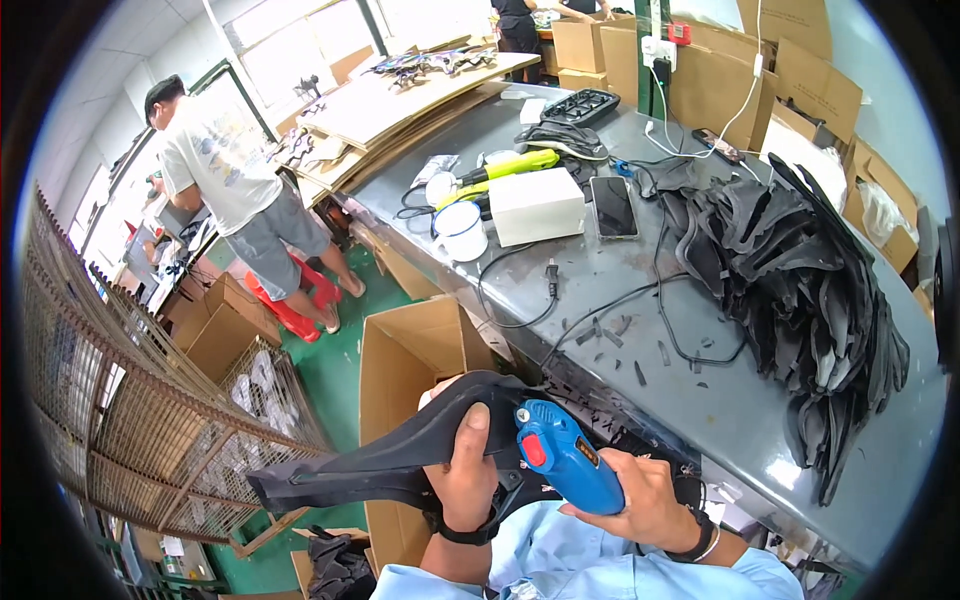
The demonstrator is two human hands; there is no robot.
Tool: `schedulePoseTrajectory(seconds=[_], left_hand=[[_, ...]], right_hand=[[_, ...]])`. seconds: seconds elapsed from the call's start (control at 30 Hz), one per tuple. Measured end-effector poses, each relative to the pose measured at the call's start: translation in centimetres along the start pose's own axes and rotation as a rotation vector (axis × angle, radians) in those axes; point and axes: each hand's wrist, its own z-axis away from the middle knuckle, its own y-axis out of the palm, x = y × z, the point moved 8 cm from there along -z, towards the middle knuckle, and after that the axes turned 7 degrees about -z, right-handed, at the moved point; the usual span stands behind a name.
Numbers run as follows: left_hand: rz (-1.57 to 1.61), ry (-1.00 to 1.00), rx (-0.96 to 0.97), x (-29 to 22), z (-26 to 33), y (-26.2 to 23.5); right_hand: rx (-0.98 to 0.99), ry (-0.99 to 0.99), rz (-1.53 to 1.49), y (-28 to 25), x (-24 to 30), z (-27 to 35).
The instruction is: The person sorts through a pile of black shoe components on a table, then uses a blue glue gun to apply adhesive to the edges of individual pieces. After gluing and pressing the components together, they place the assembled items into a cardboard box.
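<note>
The left hand grips a black sheet-like piece, thumb on the upper face; its other fingers are mostly hidden by the piece. The right hand is wrapped around a blue handheld tool with a red button. The tool's working end is hard to make out. The black piece extends leftward from the left hand; its right end lies just beside the tool head. Behind it stands an open carton, partly covered, contents not discernible. A second carton, cut off by the lower edge, contains black material. Farther left, a wire crate contains white items, not identifiable. On the grey table, right, lies a pile of black pieces.
</note>
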Motion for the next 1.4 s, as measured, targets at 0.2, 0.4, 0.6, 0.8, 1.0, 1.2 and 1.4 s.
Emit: schedulePoseTrajectory(seconds=[0.2, 0.4, 0.6, 0.8, 1.0, 1.2, 1.4], left_hand=[[-0.003, -0.058, 0.076, -0.5, -0.3, 1.4], [-0.300, -0.190, 0.283, -1.3, -1.3, 1.5], [-0.575, -0.132, 0.623, -2.2, -2.6, 2.4], [-0.743, 0.103, 0.830, -0.8, -2.3, 2.8], [-0.821, 0.434, 0.758, -0.9, -0.9, 5.0], [-0.710, 0.275, 0.659, 2.2, -0.1, 4.5], [-0.897, 0.285, 0.770, 4.1, 1.4, 3.4]], right_hand=[[0.023, 0.032, -0.059, -0.2, 0.1, -0.2], [0.004, 0.014, 0.021, -0.1, -0.3, 0.4], [0.000, -0.061, 0.116, 0.2, -0.1, 0.8], [0.031, -0.027, 0.032, 0.8, 0.0, 1.1], [0.009, 0.010, -0.230, 0.0, 1.0, -0.1], [0.084, 0.075, -0.323, 0.1, 1.6, -0.6], [0.043, -0.005, -0.290, -1.4, 2.7, -1.9]])
